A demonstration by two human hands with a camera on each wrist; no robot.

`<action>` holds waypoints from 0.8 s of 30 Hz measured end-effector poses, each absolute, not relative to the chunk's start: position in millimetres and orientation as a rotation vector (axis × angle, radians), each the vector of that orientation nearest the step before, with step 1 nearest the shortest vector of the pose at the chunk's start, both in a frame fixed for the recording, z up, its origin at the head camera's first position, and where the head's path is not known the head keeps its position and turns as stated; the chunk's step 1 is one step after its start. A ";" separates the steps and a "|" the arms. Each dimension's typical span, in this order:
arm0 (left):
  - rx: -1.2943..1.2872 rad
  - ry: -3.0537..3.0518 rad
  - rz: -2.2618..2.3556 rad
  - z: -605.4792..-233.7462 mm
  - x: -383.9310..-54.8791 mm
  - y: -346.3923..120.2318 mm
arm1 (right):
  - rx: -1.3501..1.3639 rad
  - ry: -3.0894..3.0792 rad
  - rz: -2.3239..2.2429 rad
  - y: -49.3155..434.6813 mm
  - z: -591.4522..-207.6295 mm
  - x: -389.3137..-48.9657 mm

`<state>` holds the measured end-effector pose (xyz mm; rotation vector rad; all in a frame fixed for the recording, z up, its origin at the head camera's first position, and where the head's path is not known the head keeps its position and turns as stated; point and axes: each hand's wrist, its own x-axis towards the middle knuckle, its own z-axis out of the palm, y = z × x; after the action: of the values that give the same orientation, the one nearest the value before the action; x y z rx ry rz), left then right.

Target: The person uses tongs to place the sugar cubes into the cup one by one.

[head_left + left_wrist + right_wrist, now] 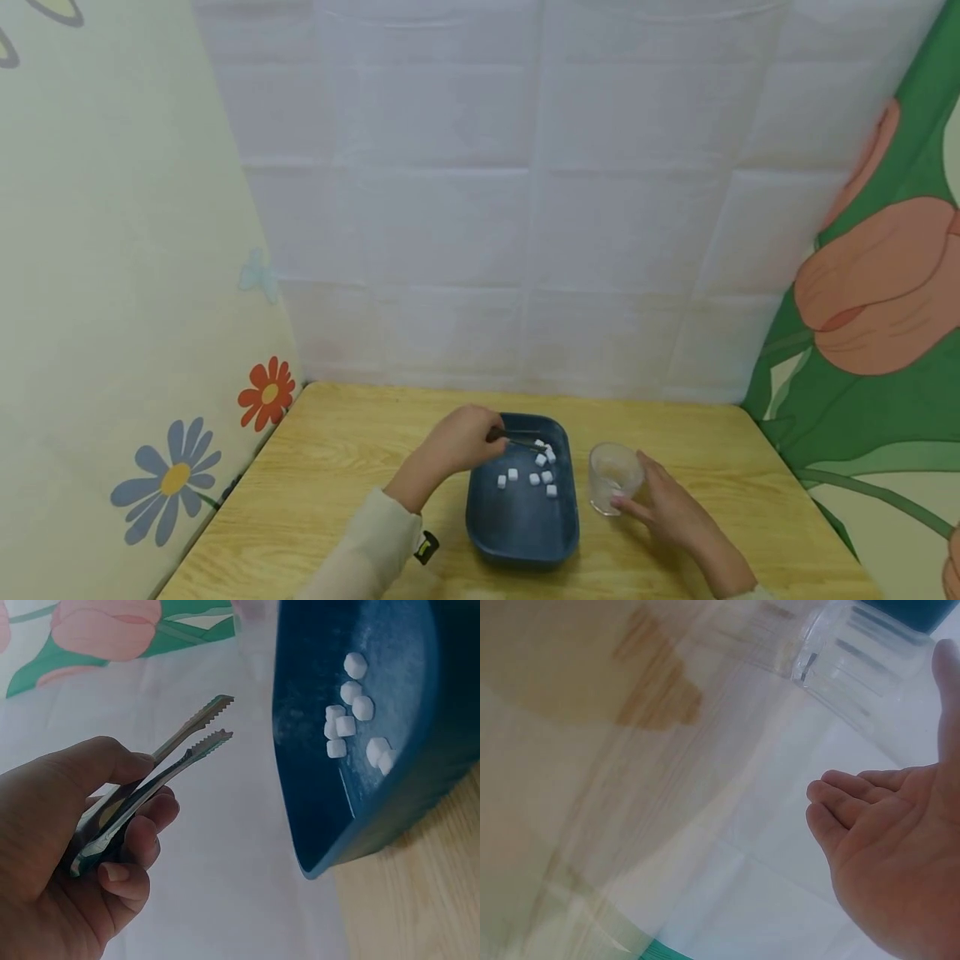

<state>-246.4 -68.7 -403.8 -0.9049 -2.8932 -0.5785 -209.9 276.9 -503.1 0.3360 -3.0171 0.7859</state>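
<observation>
Blue tray (525,529) as landmark. Right hand (667,504) right of tray, fingers loosely extended, not clenched; thumb by the glass, firm contact can't be told. Left hand (465,437) at tray's far-left rim, fingers curled around the tongs (161,778). Clear glass (613,477) upright, just right of tray. Tongs reach over tray's far end, tips apart, nothing between. White cubes (547,477) inside tray, mostly far half. Step looks like tonging a cube; next move likely calls for lowering tips, then squeezing. Wrist views crop tray and glass; tongs partly obscure cubes, count unsure.
</observation>
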 end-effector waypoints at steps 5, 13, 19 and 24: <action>-0.887 -2.925 -0.578 -409.8 -244.7 -77.4 | 0.343 -3.016 0.787 277.2 -505.0 -210.7; -0.873 -2.931 -0.574 -413.1 -246.2 -85.6 | 0.367 -3.000 0.769 278.4 -504.6 -213.3; -0.858 -2.940 -0.559 -419.1 -246.5 -90.7 | 0.362 -3.015 0.779 278.4 -503.4 -214.0; -0.839 -2.958 -0.571 -423.7 -244.9 -95.6 | 0.370 -3.004 0.786 278.8 -505.6 -214.8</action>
<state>-244.9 -95.6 -423.7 -0.8391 -2.9578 -0.5710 -214.8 278.8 -505.6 0.3704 -3.0041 0.7862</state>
